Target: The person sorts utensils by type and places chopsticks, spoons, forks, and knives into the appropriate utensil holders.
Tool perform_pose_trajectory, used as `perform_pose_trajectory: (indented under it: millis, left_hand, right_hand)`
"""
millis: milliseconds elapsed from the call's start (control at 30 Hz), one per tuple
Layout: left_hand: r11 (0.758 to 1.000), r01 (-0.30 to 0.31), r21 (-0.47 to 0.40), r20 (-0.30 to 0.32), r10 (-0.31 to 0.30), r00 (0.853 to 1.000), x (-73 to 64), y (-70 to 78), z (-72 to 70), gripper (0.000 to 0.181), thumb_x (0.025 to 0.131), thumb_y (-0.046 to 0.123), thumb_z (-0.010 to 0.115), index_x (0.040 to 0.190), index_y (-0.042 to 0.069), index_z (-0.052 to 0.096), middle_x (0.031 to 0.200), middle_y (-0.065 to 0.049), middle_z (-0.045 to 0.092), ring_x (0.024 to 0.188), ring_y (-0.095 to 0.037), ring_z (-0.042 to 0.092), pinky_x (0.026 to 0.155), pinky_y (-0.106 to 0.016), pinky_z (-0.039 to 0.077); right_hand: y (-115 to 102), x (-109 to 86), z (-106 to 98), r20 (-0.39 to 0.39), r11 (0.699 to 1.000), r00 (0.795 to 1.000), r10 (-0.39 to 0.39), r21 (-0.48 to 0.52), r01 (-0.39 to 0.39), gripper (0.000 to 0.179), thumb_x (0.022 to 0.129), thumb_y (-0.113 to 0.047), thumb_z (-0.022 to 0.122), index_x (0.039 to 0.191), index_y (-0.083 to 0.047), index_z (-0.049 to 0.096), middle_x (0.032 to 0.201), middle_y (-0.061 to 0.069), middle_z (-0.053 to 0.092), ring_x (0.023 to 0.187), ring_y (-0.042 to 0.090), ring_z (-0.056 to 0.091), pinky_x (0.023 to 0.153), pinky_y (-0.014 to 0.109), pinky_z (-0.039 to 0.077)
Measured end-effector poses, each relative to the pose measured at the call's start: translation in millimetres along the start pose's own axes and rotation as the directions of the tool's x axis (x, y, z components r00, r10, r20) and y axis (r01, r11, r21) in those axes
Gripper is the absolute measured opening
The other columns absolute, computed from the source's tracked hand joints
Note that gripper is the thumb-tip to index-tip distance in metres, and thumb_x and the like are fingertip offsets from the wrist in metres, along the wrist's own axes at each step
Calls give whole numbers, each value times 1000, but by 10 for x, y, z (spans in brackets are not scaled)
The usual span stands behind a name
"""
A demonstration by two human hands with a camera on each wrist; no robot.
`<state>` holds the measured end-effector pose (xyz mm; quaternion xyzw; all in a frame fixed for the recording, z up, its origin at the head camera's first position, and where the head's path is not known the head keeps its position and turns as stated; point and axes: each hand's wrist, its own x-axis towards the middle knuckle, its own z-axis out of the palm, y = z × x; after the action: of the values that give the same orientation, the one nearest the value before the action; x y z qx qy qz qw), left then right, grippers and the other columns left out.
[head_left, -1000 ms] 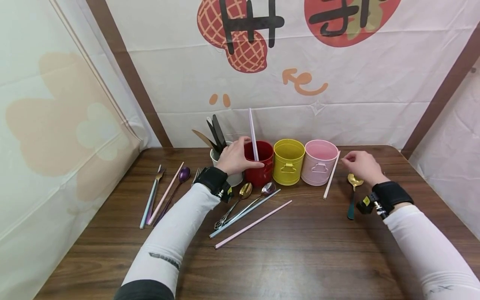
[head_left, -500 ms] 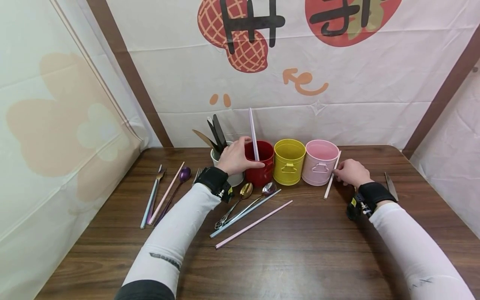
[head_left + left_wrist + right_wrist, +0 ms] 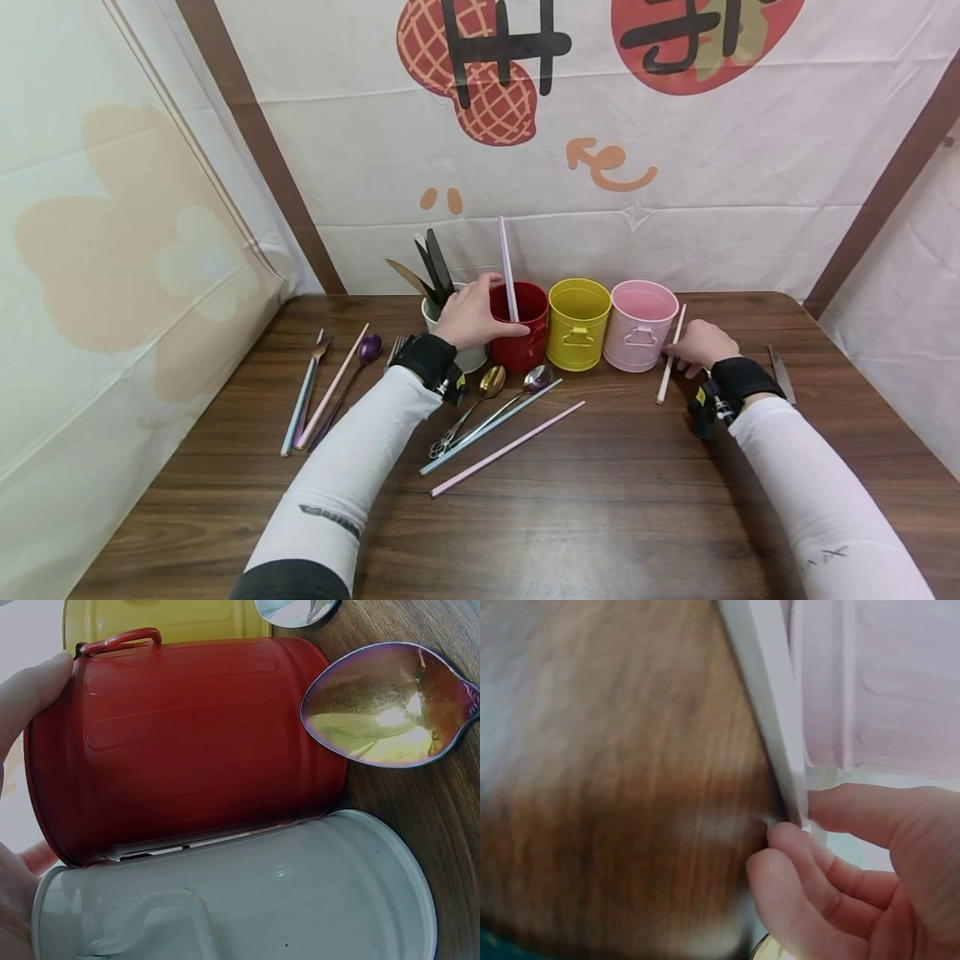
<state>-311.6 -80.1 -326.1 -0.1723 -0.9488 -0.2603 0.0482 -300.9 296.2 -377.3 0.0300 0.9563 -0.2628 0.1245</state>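
My left hand [image 3: 472, 317] holds the rim of a small red metal bucket [image 3: 522, 350], thumb on its near side in the left wrist view. Pale lilac chopsticks [image 3: 507, 267] stand in that bucket. To its left a white bucket [image 3: 225, 900] carries several knives [image 3: 437, 262]. At the right my right hand [image 3: 705, 344] pinches a pale pink chopstick [image 3: 664, 383] between thumb and fingers, beside the pink bucket [image 3: 637, 350]. In the right wrist view the chopstick [image 3: 769, 697] runs up from the fingertips, close to the bucket wall.
A yellow bucket [image 3: 577, 346] stands between red and pink. In front lie a gold spoon [image 3: 491, 382], a silver spoon [image 3: 537, 379], a blue chopstick [image 3: 491, 427] and a pink chopstick [image 3: 510, 448]. A purple spoon [image 3: 368, 350] lies left; a knife [image 3: 781, 375] lies far right.
My right hand has moved left and down to the pale pink chopstick and taken hold of it; the chopstick has shifted slightly right. My left hand stays at the red bucket.
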Motion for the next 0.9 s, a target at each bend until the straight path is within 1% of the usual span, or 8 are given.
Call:
perform_pose_trajectory:
  millis: [100, 233, 367, 500, 600, 733, 900]
  left_hand:
    - [1000, 0, -3, -3, 0, 1000, -3, 1, -8, 89, 73, 55, 79, 140, 10, 41, 130, -9, 56, 115, -25, 51, 95, -43, 42]
    - [1000, 2, -2, -2, -2, 1000, 0, 5, -7, 90, 73, 55, 79, 141, 10, 41, 131, -9, 56, 115, -24, 51, 96, -43, 42]
    - [1000, -6, -1, 0, 6, 1000, 10, 13, 1, 90, 73, 55, 79, 141, 9, 41, 131, -9, 56, 115, -25, 51, 96, -43, 43]
    - [1000, -5, 0, 5, 5, 1000, 20, 20, 2, 90, 73, 56, 79, 140, 10, 41, 132, -9, 55, 115, -24, 51, 96, -42, 43]
    - [1000, -5, -3, 5, 5, 1000, 25, 22, -3, 90, 73, 56, 78, 140, 10, 40, 132, -9, 55, 116, -24, 51, 96, -43, 43]
    - [1000, -6, -6, -1, 6, 1000, 26, 11, -8, 89, 73, 56, 78, 140, 10, 41, 131, -9, 56, 115, -24, 52, 95, -42, 44]
    - [1000, 0, -15, 0, 0, 1000, 9, -9, 9, 88, 73, 55, 79, 139, 10, 42, 130, -9, 57, 114, -24, 53, 95, -42, 44]
  right_hand:
    - [28, 37, 1, 19, 998, 1000, 16, 58, -17, 28, 93, -21, 62, 82, 5, 66, 65, 8, 65, 54, 18, 66, 53, 31, 52]
    - [72, 78, 4, 33, 995, 999, 32, 89, -34, 29, 93, -21, 61, 83, 6, 67, 65, 7, 66, 55, 18, 66, 52, 29, 50]
    - [113, 76, -16, 42, 996, 999, 33, 87, -36, 32, 92, -24, 61, 79, 5, 68, 62, 4, 66, 54, 16, 66, 49, 28, 46]
    - [151, 38, -66, 42, 995, 999, 33, 93, -37, 34, 92, -26, 60, 77, 3, 70, 63, 4, 67, 56, 16, 67, 51, 27, 46]
    - [170, 6, -115, 33, 995, 999, 36, 94, -39, 35, 92, -25, 59, 77, 3, 72, 65, 4, 68, 57, 15, 67, 54, 28, 46]
    - [181, -10, -156, 45, 995, 998, 37, 90, -41, 34, 93, -24, 59, 78, 3, 73, 65, 4, 69, 59, 14, 68, 54, 28, 45]
    - [193, 18, -131, 64, 996, 997, 37, 77, -41, 32, 92, -23, 58, 81, 4, 72, 65, 4, 69, 58, 14, 68, 54, 29, 45]
